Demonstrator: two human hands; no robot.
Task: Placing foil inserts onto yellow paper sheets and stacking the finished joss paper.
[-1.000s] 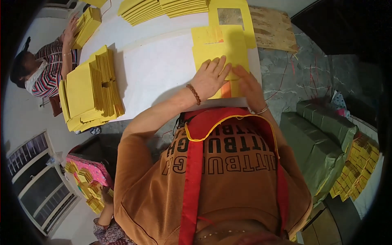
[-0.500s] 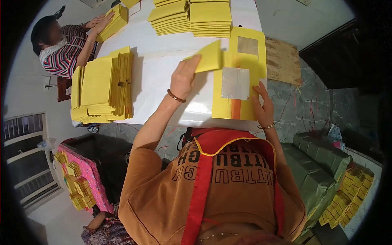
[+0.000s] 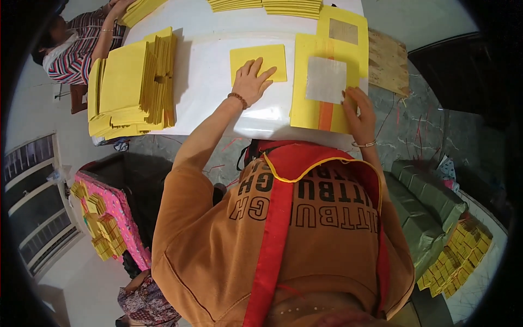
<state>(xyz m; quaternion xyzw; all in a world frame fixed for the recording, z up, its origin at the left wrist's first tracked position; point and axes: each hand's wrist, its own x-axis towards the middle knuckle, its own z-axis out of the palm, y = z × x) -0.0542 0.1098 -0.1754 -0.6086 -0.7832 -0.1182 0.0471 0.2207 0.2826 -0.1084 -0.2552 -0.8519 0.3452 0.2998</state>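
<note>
My left hand lies with fingers spread on a folded yellow paper packet, flat on the white table. To its right is an unfolded yellow sheet bearing a silvery-grey rectangle and an orange strip. It overlaps another yellow sheet with a similar grey patch, set farther back. At the right edge of the nearer sheet rests my right hand, its fingers loosely bent and apart, with no object visible in them.
A tall stack of folded yellow papers stands at the table's left; more piles lie at the far edge. Another person handles yellow papers at the far left. Green wrapped bundles sit low on the right, a pink-covered surface low left.
My left hand has lowered the yellow packet from a raised, tilted position beside the sheets and now presses it flat on the table. My right hand stays at the sheet's edge. The view has shifted.
</note>
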